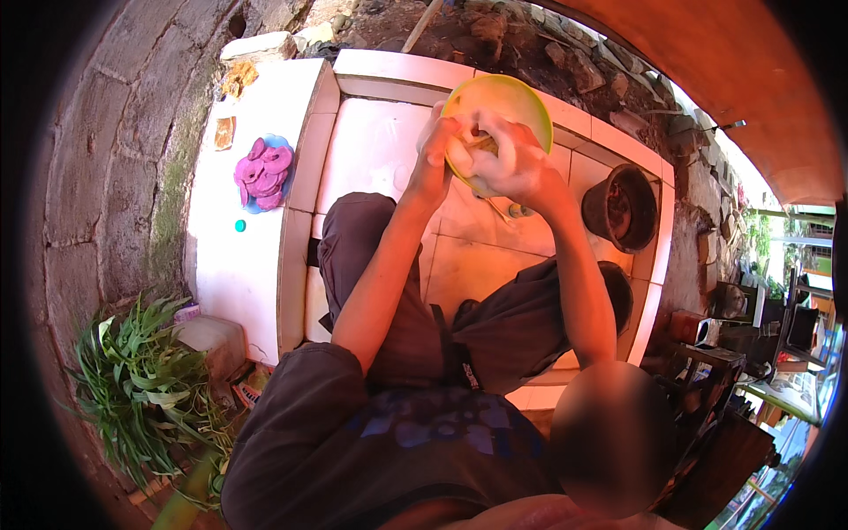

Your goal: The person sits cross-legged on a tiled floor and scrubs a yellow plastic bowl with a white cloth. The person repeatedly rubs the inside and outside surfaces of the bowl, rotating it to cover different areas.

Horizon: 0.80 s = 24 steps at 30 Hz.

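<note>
A yellow-green plastic bowl or plate [523,99] is held up and tilted over the tiled basin. My left hand [434,142] grips its left rim. My right hand [513,162] lies over its inner face with bent fingers, and whitish suds appear to cover them. Something yellowish [487,144] shows between the two hands; I cannot tell whether it is a scrubber or part of the dish. Below the dish, a small yellowish item [519,211] rests on the basin floor, partly hidden by my right hand and forearm.
A dark bucket [619,209] stands in the basin's right corner with reddish contents. On the white tiled ledge [242,278] at left are pink-purple slices on a blue plate [285,144], a green cap [240,226] and an orange-brown clump [238,78]. Leafy greens [142,384] lie lower left.
</note>
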Each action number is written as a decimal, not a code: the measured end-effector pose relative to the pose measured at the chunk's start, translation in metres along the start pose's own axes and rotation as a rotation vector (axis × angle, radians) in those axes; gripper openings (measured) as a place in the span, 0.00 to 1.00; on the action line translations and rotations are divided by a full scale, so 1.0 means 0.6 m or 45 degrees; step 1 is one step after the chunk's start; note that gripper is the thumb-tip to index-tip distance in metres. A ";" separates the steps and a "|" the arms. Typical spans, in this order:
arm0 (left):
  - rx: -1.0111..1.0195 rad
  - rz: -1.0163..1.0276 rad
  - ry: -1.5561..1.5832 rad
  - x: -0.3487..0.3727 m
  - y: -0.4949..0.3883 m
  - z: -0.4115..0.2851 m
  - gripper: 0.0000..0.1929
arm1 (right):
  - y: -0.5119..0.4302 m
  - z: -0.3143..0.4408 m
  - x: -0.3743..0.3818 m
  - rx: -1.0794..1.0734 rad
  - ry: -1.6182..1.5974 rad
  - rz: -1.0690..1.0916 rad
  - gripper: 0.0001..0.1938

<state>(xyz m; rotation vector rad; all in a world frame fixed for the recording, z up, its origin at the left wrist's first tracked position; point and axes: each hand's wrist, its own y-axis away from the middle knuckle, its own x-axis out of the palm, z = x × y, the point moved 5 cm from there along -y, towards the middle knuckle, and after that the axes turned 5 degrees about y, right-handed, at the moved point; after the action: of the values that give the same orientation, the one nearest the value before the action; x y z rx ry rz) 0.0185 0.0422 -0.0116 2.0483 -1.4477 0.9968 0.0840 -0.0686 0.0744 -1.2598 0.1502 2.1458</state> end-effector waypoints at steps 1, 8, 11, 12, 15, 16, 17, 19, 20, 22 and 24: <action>0.023 0.021 -0.017 -0.002 0.001 0.004 0.19 | 0.001 0.003 0.006 -0.035 -0.064 0.048 0.14; 0.262 -0.055 -0.122 0.046 0.013 -0.039 0.20 | 0.009 0.009 -0.014 0.037 0.187 -0.069 0.15; 0.031 -0.140 -0.055 0.012 0.002 -0.014 0.21 | 0.020 0.005 0.010 -0.047 0.040 0.026 0.18; 0.061 -0.136 -0.109 0.016 0.003 -0.017 0.20 | 0.011 -0.008 0.002 -0.065 -0.009 0.005 0.18; 0.107 -0.145 -0.195 0.024 0.005 -0.025 0.20 | 0.003 -0.020 -0.014 -0.020 0.075 -0.026 0.18; 0.093 -0.163 -0.174 0.022 0.005 -0.032 0.20 | 0.001 -0.019 -0.019 0.011 0.144 -0.029 0.18; 0.079 -0.180 -0.153 0.021 0.005 -0.034 0.20 | 0.005 -0.016 -0.011 -0.009 0.148 0.057 0.19; -0.014 -0.230 -0.157 0.000 -0.001 -0.002 0.21 | 0.024 -0.011 0.013 -0.034 0.160 0.219 0.20; -0.063 -0.255 -0.165 -0.013 -0.003 0.016 0.22 | 0.033 -0.029 0.032 -0.072 0.046 0.103 0.23; -0.075 -0.257 -0.239 -0.001 -0.003 0.021 0.22 | 0.035 -0.051 0.022 -0.115 0.111 -0.120 0.22; 0.026 -0.242 -0.325 0.003 -0.006 0.013 0.22 | 0.031 -0.053 0.009 -0.096 0.142 -0.227 0.22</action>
<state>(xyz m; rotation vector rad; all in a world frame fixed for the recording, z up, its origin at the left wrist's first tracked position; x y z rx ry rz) 0.0245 0.0368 -0.0148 2.3450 -1.3329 0.6971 0.0952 -0.0935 0.0494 -1.3825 0.0025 1.9463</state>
